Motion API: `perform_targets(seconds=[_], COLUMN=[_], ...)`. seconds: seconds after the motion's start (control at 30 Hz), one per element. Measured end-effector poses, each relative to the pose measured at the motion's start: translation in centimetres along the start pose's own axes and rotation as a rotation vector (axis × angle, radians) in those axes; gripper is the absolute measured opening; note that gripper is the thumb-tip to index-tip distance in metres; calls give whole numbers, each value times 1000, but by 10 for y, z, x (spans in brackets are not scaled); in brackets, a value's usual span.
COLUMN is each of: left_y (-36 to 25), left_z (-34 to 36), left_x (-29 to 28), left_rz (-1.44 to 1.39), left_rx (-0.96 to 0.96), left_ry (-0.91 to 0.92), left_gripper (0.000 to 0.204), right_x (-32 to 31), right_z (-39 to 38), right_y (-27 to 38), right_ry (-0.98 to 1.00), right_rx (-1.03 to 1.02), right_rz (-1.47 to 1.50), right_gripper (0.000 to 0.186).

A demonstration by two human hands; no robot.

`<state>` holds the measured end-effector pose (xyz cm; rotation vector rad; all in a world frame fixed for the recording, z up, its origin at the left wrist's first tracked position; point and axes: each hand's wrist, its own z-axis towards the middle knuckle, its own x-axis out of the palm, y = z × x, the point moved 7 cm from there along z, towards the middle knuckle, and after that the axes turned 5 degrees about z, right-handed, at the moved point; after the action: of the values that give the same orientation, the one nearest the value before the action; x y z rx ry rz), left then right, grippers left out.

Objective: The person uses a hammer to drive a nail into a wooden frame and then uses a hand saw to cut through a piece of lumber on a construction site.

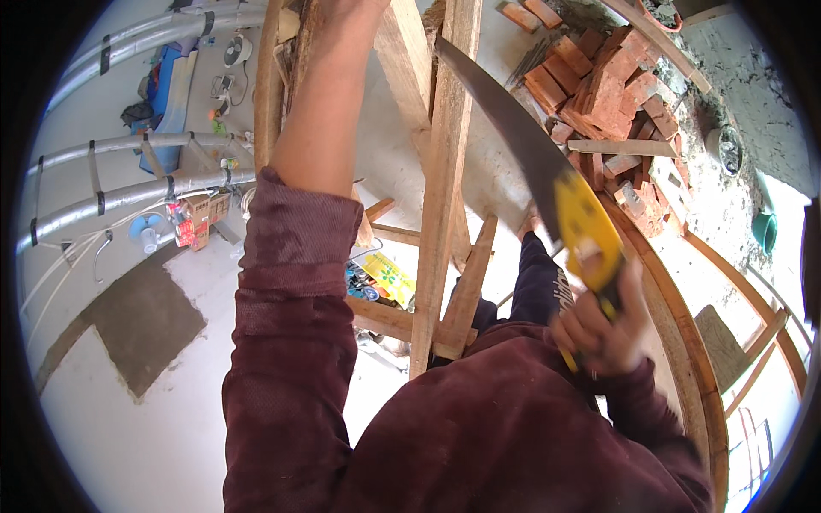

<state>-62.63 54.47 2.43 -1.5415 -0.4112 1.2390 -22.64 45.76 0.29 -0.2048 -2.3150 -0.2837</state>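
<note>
Gripping a curved-blade handsaw (568, 201) by its yellow-and-black handle in the right hand (605, 329), in front of the torso (479, 419), tip overlapping a wooden beam (443, 171) in view. Extending the left hand (355, 4) mostly past the top edge, so cannot tell its grasp. Backed, upper right, by piled red bricks (599, 94).

Building work all round on my feed, new or renovation I can't tell! Up right I've got a heap of red bricks (594, 98), mortar-grey rough surface (748, 81) beyond. Swinging left, there's a metal ladder (137, 195) and a bare grey patch (150, 321) amid white, with raw timber beams (445, 171) mid-view!
</note>
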Motion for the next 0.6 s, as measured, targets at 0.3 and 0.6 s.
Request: perform_targets(seconds=[0.3, 0.6], left_y=[23, -35], left_z=[27, 13], left_x=[27, 48], left_rz=[-126, -226], left_rx=[15, 147], left_ry=[4, -53], left_gripper=[37, 33], right_x=[15, 51], right_z=[67, 177], right_y=[22, 70], right_ry=[-108, 250], right_rx=[-119, -32], right_rz=[-591, -207], right_gripper=[35, 36])
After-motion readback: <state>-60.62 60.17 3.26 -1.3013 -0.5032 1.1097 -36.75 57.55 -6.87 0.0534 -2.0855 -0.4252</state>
